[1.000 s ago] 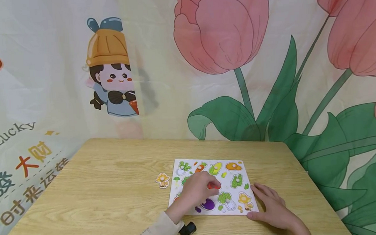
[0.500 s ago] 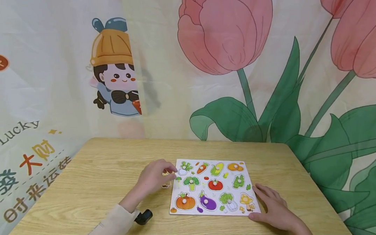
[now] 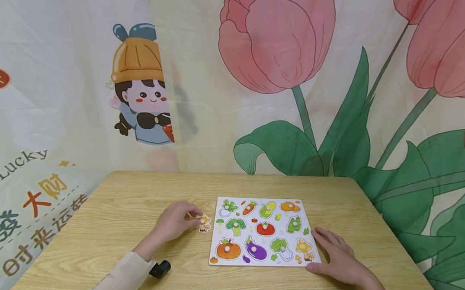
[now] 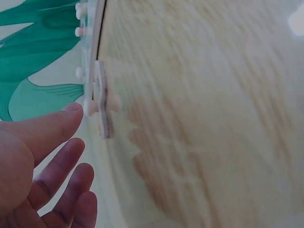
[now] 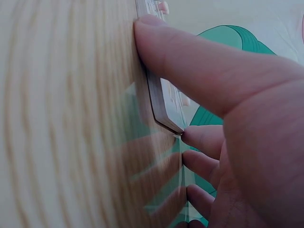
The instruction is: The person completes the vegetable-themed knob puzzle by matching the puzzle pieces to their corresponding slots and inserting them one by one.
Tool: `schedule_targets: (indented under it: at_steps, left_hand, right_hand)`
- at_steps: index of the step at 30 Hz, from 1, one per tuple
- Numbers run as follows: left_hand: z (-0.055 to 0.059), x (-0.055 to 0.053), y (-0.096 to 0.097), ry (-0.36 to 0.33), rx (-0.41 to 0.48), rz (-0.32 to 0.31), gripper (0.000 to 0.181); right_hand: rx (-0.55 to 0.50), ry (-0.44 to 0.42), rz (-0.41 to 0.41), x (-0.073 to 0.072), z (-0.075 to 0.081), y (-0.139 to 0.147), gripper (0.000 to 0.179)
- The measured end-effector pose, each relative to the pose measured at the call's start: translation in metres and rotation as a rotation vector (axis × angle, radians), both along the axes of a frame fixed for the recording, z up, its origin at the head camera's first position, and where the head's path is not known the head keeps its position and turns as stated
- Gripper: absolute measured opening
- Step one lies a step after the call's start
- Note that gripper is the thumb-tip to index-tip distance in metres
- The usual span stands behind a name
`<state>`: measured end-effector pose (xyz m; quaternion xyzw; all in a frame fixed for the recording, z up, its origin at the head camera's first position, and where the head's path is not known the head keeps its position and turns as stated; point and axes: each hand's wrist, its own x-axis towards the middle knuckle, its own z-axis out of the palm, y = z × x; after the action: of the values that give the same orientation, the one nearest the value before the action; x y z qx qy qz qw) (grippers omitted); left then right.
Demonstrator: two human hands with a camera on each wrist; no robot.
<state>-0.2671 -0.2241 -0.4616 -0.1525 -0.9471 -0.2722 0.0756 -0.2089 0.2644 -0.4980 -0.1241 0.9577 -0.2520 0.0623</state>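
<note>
A loose mushroom puzzle piece (image 3: 205, 225), yellow-capped with a small knob, lies on the table left of the puzzle board. My left hand (image 3: 176, 222) is at its left side, thumb and forefinger reaching to the knob. In the left wrist view the thumb tip comes close to the knob of the mushroom piece (image 4: 104, 107); a firm hold does not show. The white vegetable puzzle board (image 3: 230, 236) carries several knobbed pieces, and a mushroom picture without a knob fills its near right corner. My right hand (image 3: 336, 257) rests against that corner, thumb on the near edge, fingers along the right side.
The wooden table (image 3: 141, 205) extends around the board on all sides. A printed cloth (image 3: 198, 77) with tulips hangs behind the far edge. A black wrist camera (image 3: 160, 269) sits under the left sleeve (image 3: 117, 279).
My left hand has moved from over the middle of the board leftward to the mushroom piece, uncovering the tomato, broccoli and pumpkin. The right hand stays at the board's corner.
</note>
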Motion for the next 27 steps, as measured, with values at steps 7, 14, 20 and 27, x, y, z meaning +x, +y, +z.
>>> schedule_targets:
  at_steps: [7, 14, 20, 27]
  left_hand:
    - [-0.0047, -0.0038, -0.0014, -0.021, -0.014, -0.011, 0.013]
    - [-0.0079, -0.0076, -0.0013, -0.026, -0.04, -0.025, 0.009]
    - [-0.0095, -0.0097, -0.0008, -0.01, -0.037, -0.044, 0.01]
    - [-0.006, -0.0098, 0.0021, -0.005, -0.051, -0.06, 0.009]
  right_hand:
    - [-0.007, -0.003, 0.002, 0.0007, 0.0016, -0.0008, 0.107]
    - [-0.01, 0.003, 0.003, 0.0003, 0.0013, -0.0004, 0.106]
    - [-0.016, 0.005, 0.004, 0.0007, 0.001, 0.0, 0.106]
    - [-0.01, 0.001, -0.003, 0.001, 0.0013, -0.0003, 0.106]
